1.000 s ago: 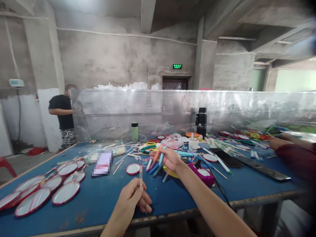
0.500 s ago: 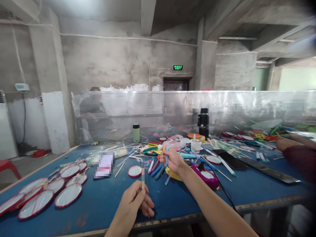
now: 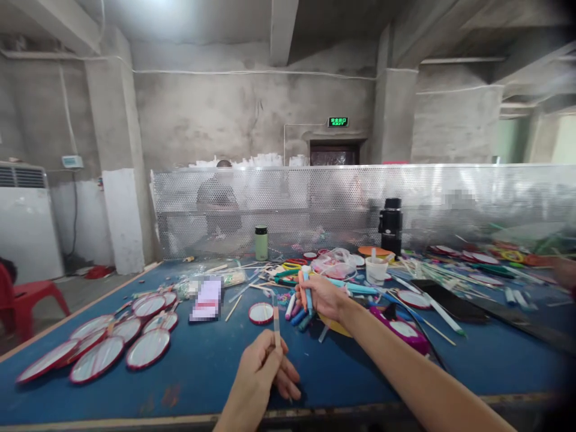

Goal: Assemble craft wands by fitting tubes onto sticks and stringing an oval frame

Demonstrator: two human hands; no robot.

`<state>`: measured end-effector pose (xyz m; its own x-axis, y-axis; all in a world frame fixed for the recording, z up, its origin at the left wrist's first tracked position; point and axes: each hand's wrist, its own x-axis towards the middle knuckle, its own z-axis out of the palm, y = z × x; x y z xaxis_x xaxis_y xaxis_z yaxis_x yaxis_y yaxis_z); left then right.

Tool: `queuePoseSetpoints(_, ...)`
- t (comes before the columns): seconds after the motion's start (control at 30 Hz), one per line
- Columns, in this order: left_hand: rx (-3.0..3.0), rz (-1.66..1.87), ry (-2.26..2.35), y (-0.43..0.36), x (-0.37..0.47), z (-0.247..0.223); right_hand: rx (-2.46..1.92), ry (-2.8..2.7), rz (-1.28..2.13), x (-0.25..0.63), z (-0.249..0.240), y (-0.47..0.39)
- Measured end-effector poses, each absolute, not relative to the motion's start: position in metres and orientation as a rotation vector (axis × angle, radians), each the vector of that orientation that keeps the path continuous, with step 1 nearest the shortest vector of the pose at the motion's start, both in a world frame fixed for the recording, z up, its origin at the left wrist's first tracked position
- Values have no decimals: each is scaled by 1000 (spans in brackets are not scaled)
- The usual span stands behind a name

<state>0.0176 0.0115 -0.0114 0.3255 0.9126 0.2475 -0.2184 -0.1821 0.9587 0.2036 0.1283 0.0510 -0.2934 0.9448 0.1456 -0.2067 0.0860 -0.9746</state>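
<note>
My left hand (image 3: 265, 367) is closed near the table's front edge, pinching a thin flat wooden stick (image 3: 276, 321) upright between thumb and fingers. Farther forward, my right hand (image 3: 324, 297) is closed round an orange marker pen (image 3: 302, 287) and a light blue marker pen (image 3: 308, 294). More pens, among them a dark blue one (image 3: 297, 316), lie just below those fingers. A small round white disc with a red rim (image 3: 261, 312) rests beyond my left hand.
Several larger red-rimmed discs (image 3: 148, 348) overlap on the left. A phone (image 3: 207, 300) stands behind them. Farther back are a green bottle (image 3: 261, 243), a white cup (image 3: 377, 270) and a black flask (image 3: 390, 228). A purple case (image 3: 402, 330) sits right of my forearm.
The view has swung left, so everything sits farther right in the picture. My right hand still grips the pens, now showing them more clearly. My left hand keeps the stick.
</note>
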Motion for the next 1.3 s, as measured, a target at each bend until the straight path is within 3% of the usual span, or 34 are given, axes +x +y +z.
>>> queuePoseSetpoints(0.17, 1343, 1188, 683, 11, 19, -9, -1048, -1664, 1254, 169, 79, 156)
queuePoseSetpoints(0.37, 1335, 1167, 654, 8, 17, -9, -1159, -1779, 709, 93, 143, 218)
queuePoseSetpoints(0.5, 1348, 1151, 642, 14, 16, -14, -1147, -1776, 463, 90, 164, 226)
queuePoseSetpoints(0.97, 1357, 1167, 670, 10, 17, -11, -875, -1848, 399, 204, 142, 142)
queuePoseSetpoints(1.3, 1368, 1178, 838, 4, 16, -1, -1086, -1792, -59, 242, 78, 134)
